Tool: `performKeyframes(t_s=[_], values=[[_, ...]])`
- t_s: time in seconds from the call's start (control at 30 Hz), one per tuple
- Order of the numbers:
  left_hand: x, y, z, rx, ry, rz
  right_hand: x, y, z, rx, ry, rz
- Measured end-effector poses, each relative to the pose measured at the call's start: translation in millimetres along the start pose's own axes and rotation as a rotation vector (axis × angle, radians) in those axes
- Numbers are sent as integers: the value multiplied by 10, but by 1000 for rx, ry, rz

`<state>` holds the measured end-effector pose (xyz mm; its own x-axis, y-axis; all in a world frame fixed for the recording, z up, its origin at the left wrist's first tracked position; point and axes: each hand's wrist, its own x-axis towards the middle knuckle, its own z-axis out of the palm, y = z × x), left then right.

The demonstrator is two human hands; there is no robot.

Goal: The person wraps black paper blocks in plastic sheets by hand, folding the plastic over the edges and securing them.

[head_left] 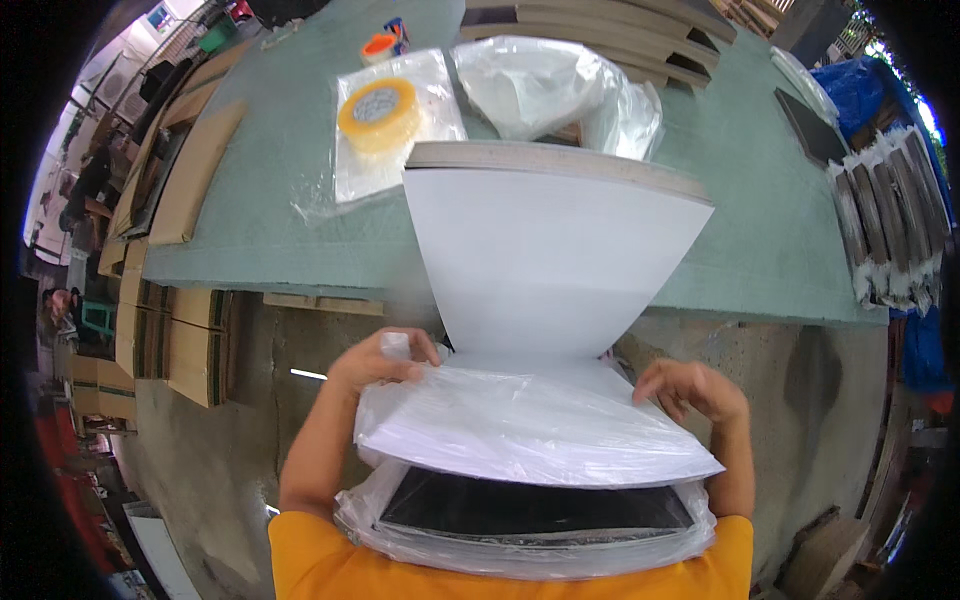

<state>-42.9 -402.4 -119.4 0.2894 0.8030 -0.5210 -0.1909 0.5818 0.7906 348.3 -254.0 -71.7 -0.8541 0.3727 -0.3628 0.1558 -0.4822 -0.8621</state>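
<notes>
Head view: left hand [378, 362] pinches the edge of a clear plastic bag [520, 420], fingers curled tight on the film. Right hand [692, 387] rests on the bag's far right edge, fingers bent and slightly spread. Bag partly covers a large white board [550, 260] held against the chest, its far end lying on the green table [760, 230]. Yellow tape roll [380, 113] sits on the table beyond.
</notes>
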Motion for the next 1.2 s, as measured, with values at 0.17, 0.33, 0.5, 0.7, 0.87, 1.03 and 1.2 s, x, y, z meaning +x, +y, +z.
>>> performKeyframes(t_s=[0.17,0.33,0.5,0.7,0.87,1.03,1.2], values=[[-120,59,51,123,-96,-67,-362,-139,153,-564,-422,108],[192,-310,13,59,38,-79,-128,300,-115,275,0,209],[41,32,196,252,63,35,-127,-135,285,-577,-190,7],[122,-128,62,100,53,-145,-121,289,-192,364,69,221],[618,-788,-6,-155,393,-109,738,1475,-780,-405,607,342],[928,-930,-10,-29,477,-155,1043,2111,-639,-671,796,54],[719,-905,-141,762,723,-73,797,1589,-719,-760,730,95]])
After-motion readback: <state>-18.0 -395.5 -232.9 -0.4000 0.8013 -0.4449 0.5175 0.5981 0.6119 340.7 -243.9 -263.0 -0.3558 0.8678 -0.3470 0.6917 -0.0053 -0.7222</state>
